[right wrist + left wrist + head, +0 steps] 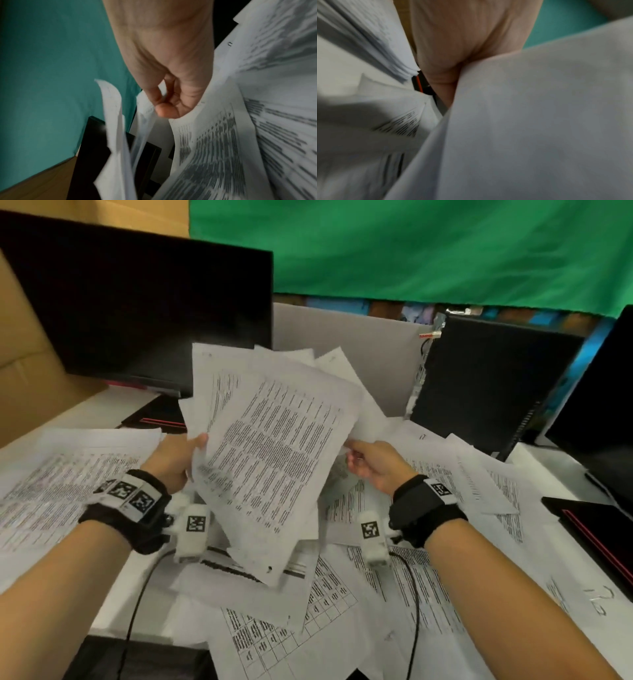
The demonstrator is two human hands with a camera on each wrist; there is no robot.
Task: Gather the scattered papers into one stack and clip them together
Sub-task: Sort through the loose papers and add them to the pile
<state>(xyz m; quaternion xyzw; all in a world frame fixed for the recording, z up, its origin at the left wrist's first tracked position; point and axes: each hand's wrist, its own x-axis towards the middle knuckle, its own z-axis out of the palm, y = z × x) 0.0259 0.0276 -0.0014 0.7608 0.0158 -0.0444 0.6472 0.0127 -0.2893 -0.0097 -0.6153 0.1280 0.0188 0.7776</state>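
A loose bundle of printed papers (270,446) is held up above the desk, fanned and uneven. My left hand (185,455) grips its left edge, thumb on the front sheet. My right hand (363,458) pinches the right edge of the bundle. In the right wrist view the right hand (164,94) has its curled fingers on the sheets (214,142). In the left wrist view the left hand's palm (453,54) lies against a blank sheet (530,121). More printed papers (342,611) lie scattered over the white desk (113,405). No clip is visible.
A dark monitor (137,313) stands at the back left, with a cardboard panel (27,364) beside it. A black computer case (489,381) is at the back right, another screen (603,412) at the far right. Black cables (137,604) cross the desk's front.
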